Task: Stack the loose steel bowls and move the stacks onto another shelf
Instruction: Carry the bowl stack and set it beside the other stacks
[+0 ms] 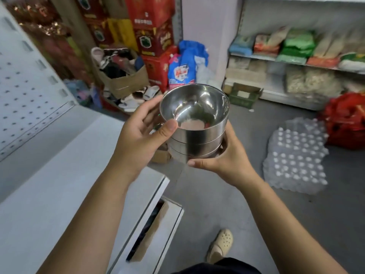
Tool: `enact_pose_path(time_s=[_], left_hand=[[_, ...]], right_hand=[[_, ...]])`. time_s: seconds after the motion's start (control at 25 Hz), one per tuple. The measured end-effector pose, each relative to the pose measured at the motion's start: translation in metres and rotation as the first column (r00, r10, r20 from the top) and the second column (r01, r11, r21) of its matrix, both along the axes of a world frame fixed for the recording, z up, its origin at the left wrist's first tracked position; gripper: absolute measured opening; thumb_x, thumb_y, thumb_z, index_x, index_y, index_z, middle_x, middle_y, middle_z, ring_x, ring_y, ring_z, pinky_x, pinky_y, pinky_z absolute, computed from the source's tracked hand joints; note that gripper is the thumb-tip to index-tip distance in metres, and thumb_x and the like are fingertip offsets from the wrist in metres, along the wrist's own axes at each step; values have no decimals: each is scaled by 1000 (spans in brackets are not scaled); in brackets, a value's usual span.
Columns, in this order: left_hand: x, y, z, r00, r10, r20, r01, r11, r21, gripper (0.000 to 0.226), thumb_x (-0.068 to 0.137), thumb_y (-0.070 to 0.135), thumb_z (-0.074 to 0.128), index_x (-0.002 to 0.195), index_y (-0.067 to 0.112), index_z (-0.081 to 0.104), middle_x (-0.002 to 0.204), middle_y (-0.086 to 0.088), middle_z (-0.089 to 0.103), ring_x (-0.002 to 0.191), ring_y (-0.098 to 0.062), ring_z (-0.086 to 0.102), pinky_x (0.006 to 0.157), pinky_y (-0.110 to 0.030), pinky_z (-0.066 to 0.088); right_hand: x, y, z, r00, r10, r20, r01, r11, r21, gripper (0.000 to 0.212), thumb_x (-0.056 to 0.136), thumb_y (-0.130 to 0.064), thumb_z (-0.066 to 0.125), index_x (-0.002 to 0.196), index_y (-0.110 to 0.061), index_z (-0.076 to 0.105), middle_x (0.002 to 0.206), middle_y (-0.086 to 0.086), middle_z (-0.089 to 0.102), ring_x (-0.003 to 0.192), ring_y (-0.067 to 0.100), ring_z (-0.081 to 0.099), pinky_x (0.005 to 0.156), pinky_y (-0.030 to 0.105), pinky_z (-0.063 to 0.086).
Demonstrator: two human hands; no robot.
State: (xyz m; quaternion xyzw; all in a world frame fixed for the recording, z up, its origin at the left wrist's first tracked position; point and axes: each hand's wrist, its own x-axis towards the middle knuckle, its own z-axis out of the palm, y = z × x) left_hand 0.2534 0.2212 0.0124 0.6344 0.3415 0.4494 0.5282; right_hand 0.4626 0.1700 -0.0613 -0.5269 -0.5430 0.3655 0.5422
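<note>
Stack of nested steel bowls [197,133] held in the air between both hands, top bowl's mouth tilted toward the camera. Left hand [142,133] gripping the upper rim, thumb hooked over its edge; right hand [227,161] cupped under the base, thumb across the front. White shelf [59,165] edge just left below; open grey floor [227,204] ahead and right.

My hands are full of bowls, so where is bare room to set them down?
The white shelf on the left is bare to its pegboard back. Grey floor between it and the plastic trays is free. Ahead it is crowded: shoe box, red cartons.
</note>
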Motion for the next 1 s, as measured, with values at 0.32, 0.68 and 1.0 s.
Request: enact_pose_path(time_s=[0.32, 0.68, 1.0], left_hand=[[180, 98, 1, 982, -154, 107, 152, 988, 21, 64, 77, 35, 75, 136, 24, 54, 138, 6, 65, 131, -10, 58, 107, -32, 48], [319, 207, -19, 939, -333, 82, 334, 942, 1, 78, 74, 29, 82, 144, 14, 50, 140, 4, 63, 132, -11, 58, 99, -22, 50], [441, 380, 20, 885, -466, 22, 462, 881, 99, 66, 78, 27, 86, 136, 22, 57, 134, 9, 67, 126, -8, 61, 99, -21, 51]], right_hand=[[172, 68, 16, 992, -127, 23, 127, 992, 9, 120, 54, -17, 104, 154, -25, 37, 143, -8, 61, 134, 13, 58, 112, 46, 49], [297, 133, 13, 966, -255, 31, 257, 965, -54, 111, 56, -9, 102, 148, -28, 43, 134, -13, 66, 127, 7, 63, 106, 29, 53], [401, 278, 48, 920, -391, 43, 389, 920, 37, 113, 58, -6, 100, 152, -26, 40, 138, -10, 66, 129, 9, 62, 103, 25, 52]])
